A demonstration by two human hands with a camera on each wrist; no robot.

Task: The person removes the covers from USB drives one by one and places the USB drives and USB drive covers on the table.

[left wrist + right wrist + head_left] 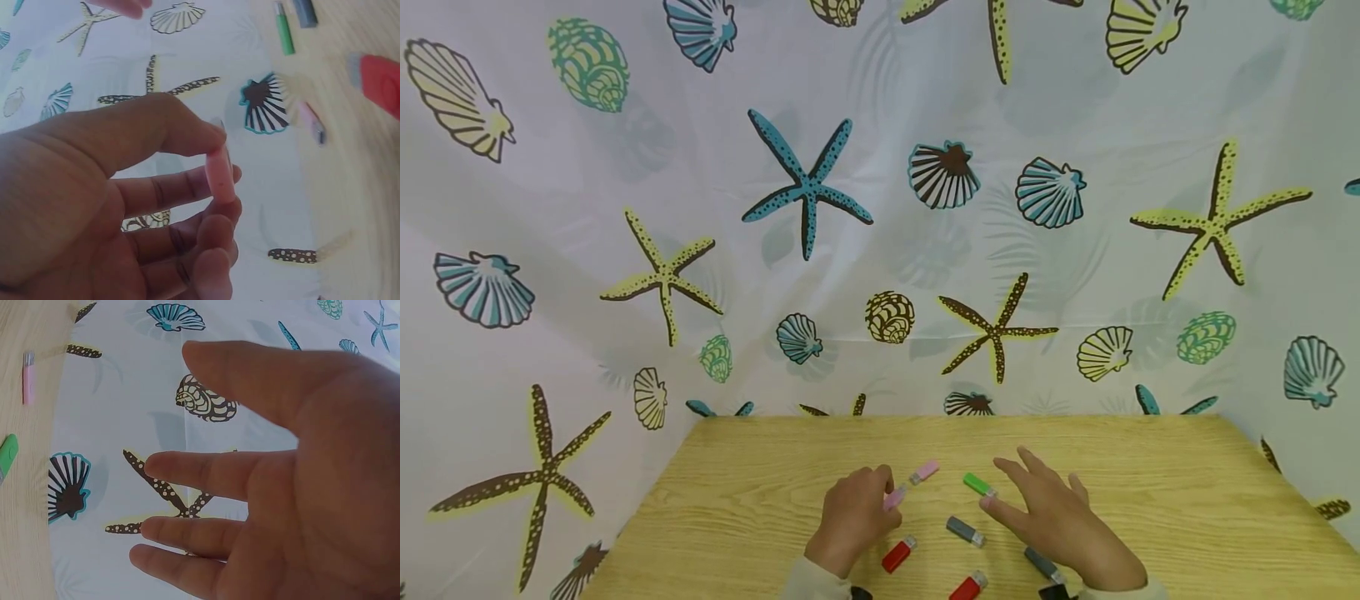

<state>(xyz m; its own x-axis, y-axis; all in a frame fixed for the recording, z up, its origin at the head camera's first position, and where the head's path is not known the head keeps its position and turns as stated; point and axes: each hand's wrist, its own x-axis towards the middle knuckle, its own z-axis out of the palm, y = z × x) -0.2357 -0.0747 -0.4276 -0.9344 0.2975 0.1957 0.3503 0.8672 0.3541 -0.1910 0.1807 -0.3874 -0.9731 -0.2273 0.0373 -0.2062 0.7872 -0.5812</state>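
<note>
On the wooden table (760,492), my left hand (886,493) pinches a small pink cap (895,498) between thumb and fingertips; the left wrist view shows the pink cap (220,175) held upright in my left hand (219,184). Just beyond it lies a pink USB stick (923,472) with its metal plug bare, the same pink stick (310,122) seen in the left wrist view. My right hand (1000,483) hovers open with fingers spread and holds nothing. Its fingertips are beside a green USB stick (979,484). The right wrist view shows my right hand (169,409) spread, with the green stick (7,455) and pink stick (28,378) at the left.
A grey stick (965,531), two red sticks (898,553) (967,587) and a dark stick (1043,564) lie near the front edge. A shell-and-starfish curtain (880,250) walls the table at the back and both sides.
</note>
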